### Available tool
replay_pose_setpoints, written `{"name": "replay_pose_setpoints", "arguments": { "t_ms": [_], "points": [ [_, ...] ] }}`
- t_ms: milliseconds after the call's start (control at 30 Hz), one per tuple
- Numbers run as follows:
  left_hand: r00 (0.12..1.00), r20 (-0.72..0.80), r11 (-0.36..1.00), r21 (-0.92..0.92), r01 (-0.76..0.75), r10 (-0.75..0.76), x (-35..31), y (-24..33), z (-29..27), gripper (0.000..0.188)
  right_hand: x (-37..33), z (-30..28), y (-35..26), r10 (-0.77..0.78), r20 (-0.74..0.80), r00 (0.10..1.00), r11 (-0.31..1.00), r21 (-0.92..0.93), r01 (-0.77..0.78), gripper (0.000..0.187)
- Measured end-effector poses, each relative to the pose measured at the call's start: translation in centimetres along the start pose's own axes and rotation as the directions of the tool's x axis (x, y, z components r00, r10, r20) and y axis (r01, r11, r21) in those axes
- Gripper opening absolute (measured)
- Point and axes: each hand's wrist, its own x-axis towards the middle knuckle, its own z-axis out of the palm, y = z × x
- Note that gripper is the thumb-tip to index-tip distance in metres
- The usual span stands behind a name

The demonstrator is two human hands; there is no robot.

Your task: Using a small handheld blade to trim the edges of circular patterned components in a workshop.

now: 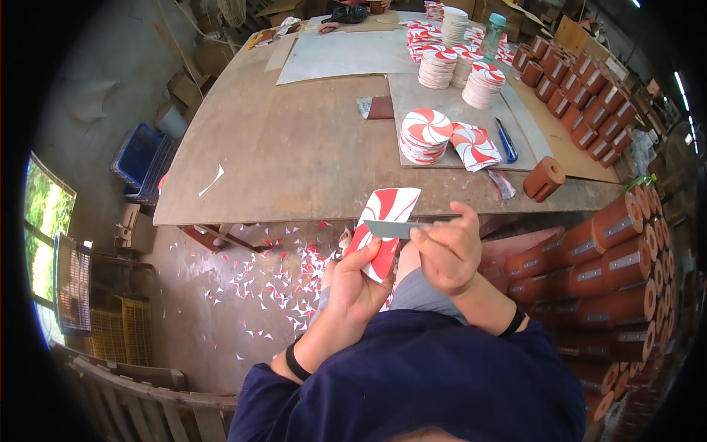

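Card (pixel 390 210) held; bottle (pixel 491 38) contents unclear.

The right hand (pixel 449 252) hides 1 end of the grey strip (pixel 389 230).

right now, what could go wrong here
The grey blade-like strip in the right hand crosses the swirl-patterned sheet near the thumb of the left hand; if sharp, it could nick that thumb. The brown cylinder near the front edge of the table might get knocked off.
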Motion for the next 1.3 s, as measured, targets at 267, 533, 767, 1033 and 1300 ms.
{"name": "replay_pose_setpoints", "arguments": {
  "t_ms": [267,533,767,1033,1300],
  "points": [
    [0.993,-0.034,0.986,0.126,-0.106,0.111,-0.2,-0.8,0.7,0.022,0.0,0.2,0.4,-0.034,-0.03,0.999,0.999,-0.041,0.033,0.019],
    [0.998,0.018,0.997,0.043,-0.057,0.056,-0.1,-1.6,1.0,0.028,0.2,0.4,0.0,0.052,-0.047,0.998,0.999,-0.014,-0.053,0.025],
    [0.996,0.061,0.998,-0.004,-0.061,0.061,-0.1,-1.8,1.1,0.029,0.8,0.8,0.2,0.075,-0.063,0.995,0.997,0.022,-0.074,0.024],
    [0.994,0.102,0.999,-0.007,-0.042,0.042,0.0,-1.3,0.7,0.027,-0.5,0.5,0.6,0.2,-0.14,0.97,0.977,0.108,-0.186,0.022],
    [0.996,0.062,0.997,-0.051,-0.054,0.057,-0.1,-1.6,1.0,0.025,0.5,0.2,0.3,0.107,-0.1,0.989,0.994,0.022,-0.105,0.023]
  ]
}}
